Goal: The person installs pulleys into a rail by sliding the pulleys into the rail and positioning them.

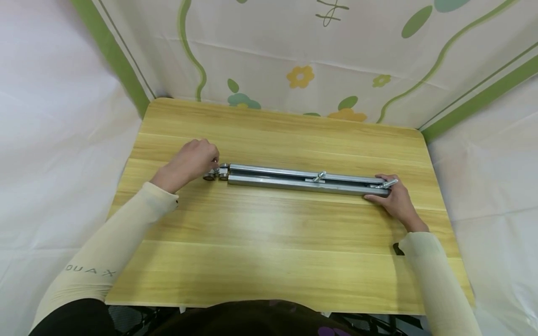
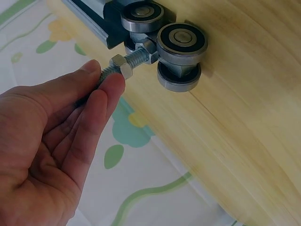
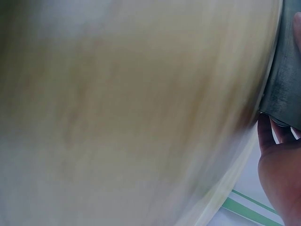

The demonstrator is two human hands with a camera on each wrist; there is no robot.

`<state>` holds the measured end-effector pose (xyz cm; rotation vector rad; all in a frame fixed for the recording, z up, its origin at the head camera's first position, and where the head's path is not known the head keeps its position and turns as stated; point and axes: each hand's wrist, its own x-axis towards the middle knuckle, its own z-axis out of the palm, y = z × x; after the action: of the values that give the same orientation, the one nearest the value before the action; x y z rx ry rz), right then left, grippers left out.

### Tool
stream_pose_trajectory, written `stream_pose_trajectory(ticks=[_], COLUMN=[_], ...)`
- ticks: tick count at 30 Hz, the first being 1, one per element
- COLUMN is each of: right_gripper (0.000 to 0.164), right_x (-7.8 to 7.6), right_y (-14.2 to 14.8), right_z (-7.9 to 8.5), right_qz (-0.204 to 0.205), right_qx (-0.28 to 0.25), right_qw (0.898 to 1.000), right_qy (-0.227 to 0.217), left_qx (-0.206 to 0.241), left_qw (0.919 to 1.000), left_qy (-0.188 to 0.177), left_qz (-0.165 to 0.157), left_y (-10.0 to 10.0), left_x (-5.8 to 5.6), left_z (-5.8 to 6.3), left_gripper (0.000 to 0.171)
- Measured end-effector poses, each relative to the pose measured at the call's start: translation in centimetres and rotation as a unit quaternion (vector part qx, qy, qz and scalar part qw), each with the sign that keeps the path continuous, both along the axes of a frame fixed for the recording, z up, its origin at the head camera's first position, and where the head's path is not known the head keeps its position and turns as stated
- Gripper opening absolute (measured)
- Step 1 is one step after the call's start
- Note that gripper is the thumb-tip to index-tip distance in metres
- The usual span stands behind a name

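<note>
A long grey metal rail (image 1: 290, 184) with a slot along its top lies across the table. At its left end my left hand (image 1: 191, 161) pinches the threaded bolt (image 2: 138, 57) of a roller trolley (image 2: 182, 43) between thumb and fingertips. A hex nut (image 2: 121, 66) sits on that bolt. Part of the trolley stands outside the rail; its other rollers are at the rail's mouth. My right hand (image 1: 397, 201) grips the rail's right end, thumb on the near side and fingers on the far side. Two more bolts stick up from the slot, one mid-rail (image 1: 320, 176), one beside the right hand (image 1: 387, 184).
The wooden table (image 1: 260, 261) has rounded back corners. A white curtain (image 1: 260, 51) with flowers and green vines hangs behind it, and white cloth hangs at both sides. The right wrist view is mostly blurred tabletop.
</note>
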<state>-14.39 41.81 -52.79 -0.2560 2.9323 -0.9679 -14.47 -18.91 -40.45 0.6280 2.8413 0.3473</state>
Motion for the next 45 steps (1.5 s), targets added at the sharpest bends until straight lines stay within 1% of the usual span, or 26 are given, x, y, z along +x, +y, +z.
stream_pose_trajectory(ticks=[7, 13, 23, 30, 37, 45], right_gripper=[0.08, 0.08, 0.08, 0.08, 0.08, 0.08], right_x=[-0.1, -0.2, -0.2, -0.2, -0.2, -0.1], right_y=[-0.1, -0.1, -0.3, -0.4, -0.2, -0.1], right_z=[0.2, 0.2, 0.1, 0.1, 0.2, 0.1], right_qz=[0.001, 0.003, 0.005, 0.004, 0.003, 0.002], right_qx=[0.003, 0.004, 0.003, 0.003, 0.007, 0.008], right_qw=[1.0, 1.0, 1.0, 1.0, 1.0, 1.0], right_qy=[-0.001, 0.004, 0.001, -0.003, -0.003, -0.004], left_qx=[-0.009, -0.002, 0.008, 0.013, 0.018, 0.015], left_qw=[1.0, 1.0, 0.9998, 0.9996, 0.9995, 0.9993], left_qy=[-0.002, 0.001, 0.0, 0.006, 0.012, 0.016], left_qz=[-0.001, -0.01, -0.019, -0.023, -0.022, -0.031], left_y=[0.2, 0.5, 1.2, 1.9, 2.4, 3.1], left_x=[0.3, 0.4, 0.4, 0.3, 0.3, 0.2], left_z=[0.0, 0.2, 0.2, -0.1, -0.3, -0.1], left_gripper=[0.017, 0.015, 0.021, 0.011, 0.016, 0.017])
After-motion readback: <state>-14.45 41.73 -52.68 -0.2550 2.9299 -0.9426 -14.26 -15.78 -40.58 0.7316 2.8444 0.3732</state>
